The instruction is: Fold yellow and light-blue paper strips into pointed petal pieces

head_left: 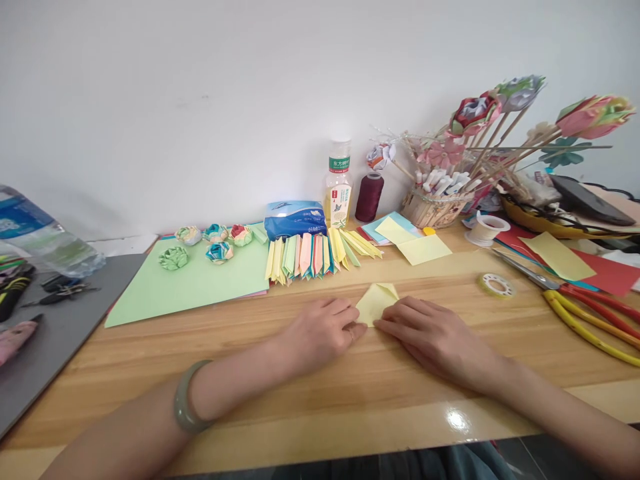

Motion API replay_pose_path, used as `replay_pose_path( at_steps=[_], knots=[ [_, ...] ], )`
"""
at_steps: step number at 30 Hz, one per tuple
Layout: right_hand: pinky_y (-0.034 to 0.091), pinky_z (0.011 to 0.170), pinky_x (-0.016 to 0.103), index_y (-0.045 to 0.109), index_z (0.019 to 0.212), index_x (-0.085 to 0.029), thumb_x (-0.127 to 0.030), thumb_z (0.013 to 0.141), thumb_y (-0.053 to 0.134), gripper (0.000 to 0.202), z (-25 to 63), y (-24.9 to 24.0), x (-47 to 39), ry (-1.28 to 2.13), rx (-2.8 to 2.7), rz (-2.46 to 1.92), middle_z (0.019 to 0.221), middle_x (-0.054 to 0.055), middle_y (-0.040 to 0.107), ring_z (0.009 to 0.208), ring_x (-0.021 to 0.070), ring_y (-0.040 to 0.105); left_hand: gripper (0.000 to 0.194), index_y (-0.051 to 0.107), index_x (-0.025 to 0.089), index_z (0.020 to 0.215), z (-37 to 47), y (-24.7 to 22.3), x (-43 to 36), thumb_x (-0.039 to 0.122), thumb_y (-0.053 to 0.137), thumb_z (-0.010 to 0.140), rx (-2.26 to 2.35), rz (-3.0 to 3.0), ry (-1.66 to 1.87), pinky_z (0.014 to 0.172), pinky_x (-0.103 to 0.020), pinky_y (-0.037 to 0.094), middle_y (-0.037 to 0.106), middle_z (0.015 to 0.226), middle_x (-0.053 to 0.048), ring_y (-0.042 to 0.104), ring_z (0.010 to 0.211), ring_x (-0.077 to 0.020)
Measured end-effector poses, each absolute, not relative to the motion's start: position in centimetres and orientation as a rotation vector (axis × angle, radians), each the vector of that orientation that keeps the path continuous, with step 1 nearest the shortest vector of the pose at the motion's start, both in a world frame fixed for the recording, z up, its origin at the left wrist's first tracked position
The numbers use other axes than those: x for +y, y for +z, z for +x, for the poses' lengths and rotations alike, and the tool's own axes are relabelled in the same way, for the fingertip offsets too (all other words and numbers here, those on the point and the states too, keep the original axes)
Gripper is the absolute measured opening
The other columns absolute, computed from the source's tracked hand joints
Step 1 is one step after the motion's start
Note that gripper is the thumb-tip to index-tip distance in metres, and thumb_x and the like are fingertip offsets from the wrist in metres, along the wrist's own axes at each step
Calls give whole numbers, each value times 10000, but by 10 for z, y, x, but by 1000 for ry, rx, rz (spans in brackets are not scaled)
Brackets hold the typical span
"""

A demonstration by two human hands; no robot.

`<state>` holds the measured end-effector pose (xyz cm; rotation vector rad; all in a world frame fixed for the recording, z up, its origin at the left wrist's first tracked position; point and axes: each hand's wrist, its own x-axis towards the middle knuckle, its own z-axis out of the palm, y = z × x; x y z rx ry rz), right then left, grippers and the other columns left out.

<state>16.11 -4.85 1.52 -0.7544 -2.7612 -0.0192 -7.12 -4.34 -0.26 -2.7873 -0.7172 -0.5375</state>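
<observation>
"Where was the piece of yellow paper?"

"It was on the table, in front of the person, between the left hand and the right hand. Its upper part had a fold, and the upper right side showed a small flap."

"Did both hands touch it?"

"Yes. The left hand had its fingers bent at the lower left corner. The right hand lay palm down, with its fingertips at the lower right edge. If they pinched the paper or only pressed it, I could not tell, because the thumbs were not clear to see."

"And what was behind it?"

"A row of folded paper strips, in yellow, green, pink and blue, stood close together in front of the blue tissue pack. Just beside the pack was the bottle, and then the dark red thread."

"What did you see at the left side?"

"There was a light green sheet, and on it were some paper flowers."

"And at the right?"

"The roll of tape lay near the scissors, which had red and yellow handles around them. Farther back was the basket, with pens in it and flowers on sticks around it. On the left wrist was a green bangle."
</observation>
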Motion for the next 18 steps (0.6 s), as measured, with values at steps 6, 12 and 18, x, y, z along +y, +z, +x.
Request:
replay_pose_path(
  at_steps=[6,12,18],
  knots=[
    [455,695,352,632,980,-143,-171,887,418,235,148,20,-69,-15,-2733,-859,875,93,620,799,210,546,193,610,95,968,-73,0,-45,143,425,941,-751,-2688,-533,753,-324,454,601,959,-86,534,906,-207],
    [459,654,321,642,896,-171,-214,900,431,215,138,23,-74,117,-2665,-1050,824,74,602,749,196,568,225,605,94,1008,-71,0,-50,164,398,958,-727,-2835,-545,800,-307,458,618,989,-76,529,951,-193],
    [440,633,294,634,920,-165,-255,880,487,177,145,23,-41,200,-2435,-1335,849,70,642,751,194,606,266,578,112,1098,-74,4,-44,132,346,968,-657,-2873,-471,771,-328,454,637,1052,-73,540,917,-188]
  ],
)
